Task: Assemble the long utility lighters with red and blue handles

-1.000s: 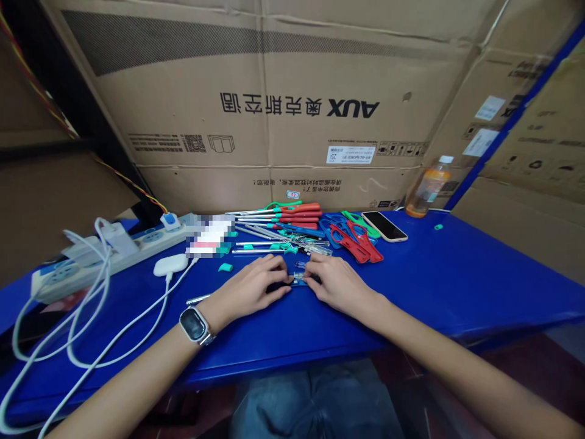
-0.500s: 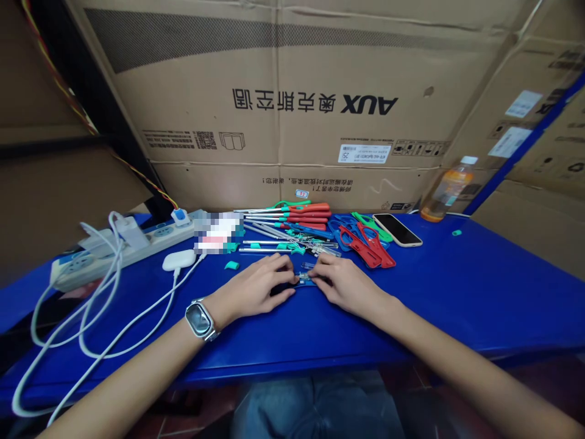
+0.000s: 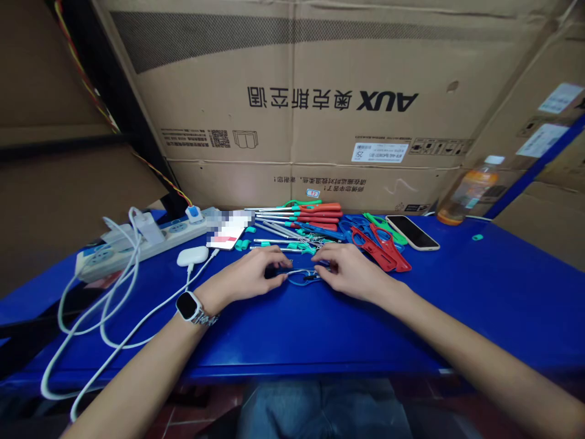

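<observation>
Head view, right hand (image 3: 351, 272), inverted AUX carton (image 3: 315, 125)

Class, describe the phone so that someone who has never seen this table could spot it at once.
Start at the big cardboard standing behind the blue table. On the table's far side, past the right hand, look between the red pieces and the bottle. The phone is the flat, solid rectangle with a black face and pale rim.
</observation>
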The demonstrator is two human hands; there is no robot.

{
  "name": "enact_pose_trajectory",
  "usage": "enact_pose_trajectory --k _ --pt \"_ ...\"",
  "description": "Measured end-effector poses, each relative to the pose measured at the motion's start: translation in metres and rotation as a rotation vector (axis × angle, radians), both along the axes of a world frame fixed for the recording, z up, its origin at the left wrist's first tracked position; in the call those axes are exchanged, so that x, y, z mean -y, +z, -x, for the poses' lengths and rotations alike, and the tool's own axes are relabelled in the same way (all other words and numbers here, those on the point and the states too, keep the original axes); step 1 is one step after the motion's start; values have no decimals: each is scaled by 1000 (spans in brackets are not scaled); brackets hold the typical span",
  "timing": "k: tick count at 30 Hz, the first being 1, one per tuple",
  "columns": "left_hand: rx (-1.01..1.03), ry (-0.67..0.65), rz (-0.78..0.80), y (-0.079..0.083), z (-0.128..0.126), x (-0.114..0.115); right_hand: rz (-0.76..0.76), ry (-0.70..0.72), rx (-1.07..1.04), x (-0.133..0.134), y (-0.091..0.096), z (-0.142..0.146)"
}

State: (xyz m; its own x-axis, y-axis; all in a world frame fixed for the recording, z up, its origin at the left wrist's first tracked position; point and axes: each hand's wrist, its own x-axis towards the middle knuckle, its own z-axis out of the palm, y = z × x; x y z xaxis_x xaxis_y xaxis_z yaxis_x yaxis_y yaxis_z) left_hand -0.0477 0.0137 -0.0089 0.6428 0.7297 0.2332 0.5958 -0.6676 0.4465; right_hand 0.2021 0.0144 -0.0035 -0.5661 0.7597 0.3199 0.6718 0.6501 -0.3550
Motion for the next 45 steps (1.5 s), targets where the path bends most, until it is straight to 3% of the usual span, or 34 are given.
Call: enact_pose_trajectory --k 6,22,30,37,45 --pt "-40 -4 5 -1 -3 -1 95 137 47 -20 -4 24" --pt "-47 33 -32 -8 -6 -3 138 60 7 -19 -11 17" --pt "27 91 114 -14 -9 -6 111 115 80 -18 -5 16" --pt "94 135 219 -16 -13 -9 215 58 61 -21 -2 19" --pt "-65 99 -19 -8 -12 -1 198 51 53 -20 -4 20"
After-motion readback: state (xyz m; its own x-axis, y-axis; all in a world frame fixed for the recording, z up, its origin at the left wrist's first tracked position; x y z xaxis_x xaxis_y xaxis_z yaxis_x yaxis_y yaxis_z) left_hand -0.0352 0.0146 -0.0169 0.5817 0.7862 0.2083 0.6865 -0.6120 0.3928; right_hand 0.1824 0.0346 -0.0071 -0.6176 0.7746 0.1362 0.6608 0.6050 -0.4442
